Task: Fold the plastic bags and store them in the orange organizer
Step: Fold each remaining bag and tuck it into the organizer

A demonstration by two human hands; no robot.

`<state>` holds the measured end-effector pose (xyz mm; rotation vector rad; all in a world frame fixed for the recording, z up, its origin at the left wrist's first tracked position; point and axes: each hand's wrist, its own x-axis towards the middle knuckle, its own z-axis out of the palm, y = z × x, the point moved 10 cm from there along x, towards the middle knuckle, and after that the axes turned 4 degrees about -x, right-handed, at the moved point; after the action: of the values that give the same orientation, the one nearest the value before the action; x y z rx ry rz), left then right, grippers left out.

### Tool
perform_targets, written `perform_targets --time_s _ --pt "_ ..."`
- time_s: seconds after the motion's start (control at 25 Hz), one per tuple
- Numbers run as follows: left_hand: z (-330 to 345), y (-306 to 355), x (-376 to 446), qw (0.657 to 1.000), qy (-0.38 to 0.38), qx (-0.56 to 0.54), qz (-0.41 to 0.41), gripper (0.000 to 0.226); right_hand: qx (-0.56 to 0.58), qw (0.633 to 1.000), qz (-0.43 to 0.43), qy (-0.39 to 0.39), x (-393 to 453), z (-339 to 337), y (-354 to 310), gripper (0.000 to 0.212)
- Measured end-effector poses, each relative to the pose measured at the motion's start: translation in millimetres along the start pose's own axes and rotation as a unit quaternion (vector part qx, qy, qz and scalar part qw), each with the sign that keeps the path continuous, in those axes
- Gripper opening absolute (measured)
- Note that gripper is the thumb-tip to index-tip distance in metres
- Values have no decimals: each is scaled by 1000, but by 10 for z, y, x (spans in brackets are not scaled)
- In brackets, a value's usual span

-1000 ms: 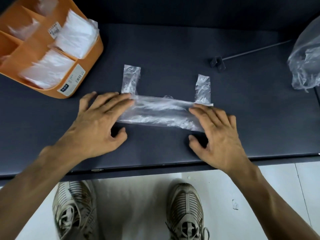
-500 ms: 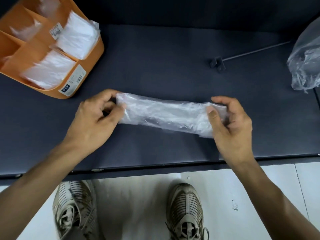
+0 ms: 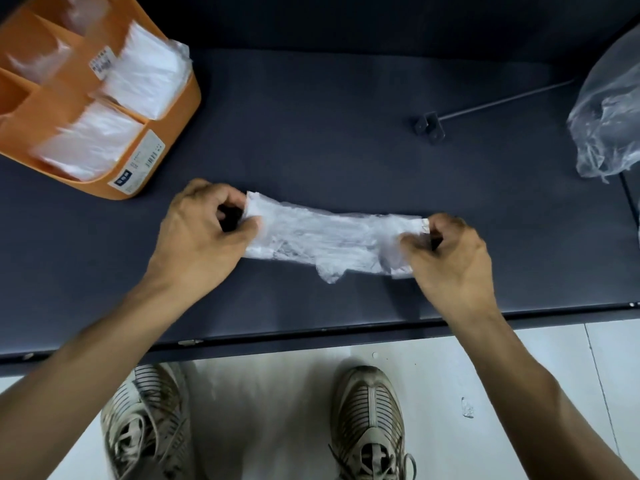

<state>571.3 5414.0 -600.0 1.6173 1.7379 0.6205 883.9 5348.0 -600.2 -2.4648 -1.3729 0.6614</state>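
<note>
As folded plastic bag spans between hands, left grip pinches one end, right grip other.

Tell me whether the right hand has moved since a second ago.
Yes. The right hand shifted rightward, toward the loose bags, now pinching the bag.

Setting: a plain work or packing station, indoors; the exact kind of premises cannot be told. A dark, matte-covered worktable with a metal front edge is being used as a standing bench. A pale tiled floor is being shown below it, with worn sneakers being stood in. An orange organizer, barcode-labelled, is being kept at the far left corner, a thin metal rod with bracket lying at the right.
</note>
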Motion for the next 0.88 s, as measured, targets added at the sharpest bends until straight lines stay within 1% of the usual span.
perform_targets --time_s 0.04,0.08,0.12,0.16,0.2,0.24,0.28,0.32,0.36,0.4,0.44,0.48,0.52,0.56,0.6,0.68,0.76,0.84,0.88 --pt "1 -37 -7 999 1 -49 -20 15 73 997 5 -11 10 -1 2 29" --pt "4 -76 -9 993 1 -109 -42 18 166 986 14 -23 32 -13 9 27" --pt "7 -102 -2 982 -1 -179 -66 20 262 964 25 -42 53 -17 3 23" --pt "19 -107 8 962 -9 -258 -89 21 347 935 36 -71 71 -3 -31 22" --pt "41 -86 23 935 -23 -337 -111 22 409 906 36 -101 99 15 -93 27" --pt "57 -38 36 906 -39 -403 -124 24 448 885 24 -122 153 9 -158 35" --pt "35 24 57 887 -48 -445 -116 30 474 871 0 -129 216 -41 -237 41" --pt "-29 114 81 877 -49 -470 -89 33 497 858 -36 -129 281 -123 -340 47" --pt "-124 224 98 875 -43 -480 -45 32 513 846 -78 -125 338 -222 -448 52" --pt "-235 350 91 882 -37 -470 13 29 516 840 -118 -117 399 -319 -533 57" --pt "-349 473 57 903 -26 -420 86 28 505 843 -151 -103 456 -408 -596 62" --pt "-427 620 -17 929 -14 -326 173 25 483 853 -178 -87 519 -472 -629 67" --pt "-445 765 -124 942 -1 -204 267 22 450 868 -199 -72 570 -502 -638 70" --pt "-375 860 -251 933 9 -86 349 20 412 883 -216 -60 597 -502 -618 70" --pt "-242 887 -368 913 9 4 409 22 381 896 -225 -47 605 -480 -560 69" --pt "140 782 -554 874 -39 112 471 28 348 914 -210 -10 578 -439 -365 67" --pt "435 667 -717 850 -85 158 495 30 318 929 -186 40 496 -442 -203 62" --pt "514 630 -807 849 -93 166 494 27 276 941 -181 78 322 -423 -183 55" --pt "522 646 -840 851 -91 170 489 24 239 948 -191 88 202 -379 -216 49"
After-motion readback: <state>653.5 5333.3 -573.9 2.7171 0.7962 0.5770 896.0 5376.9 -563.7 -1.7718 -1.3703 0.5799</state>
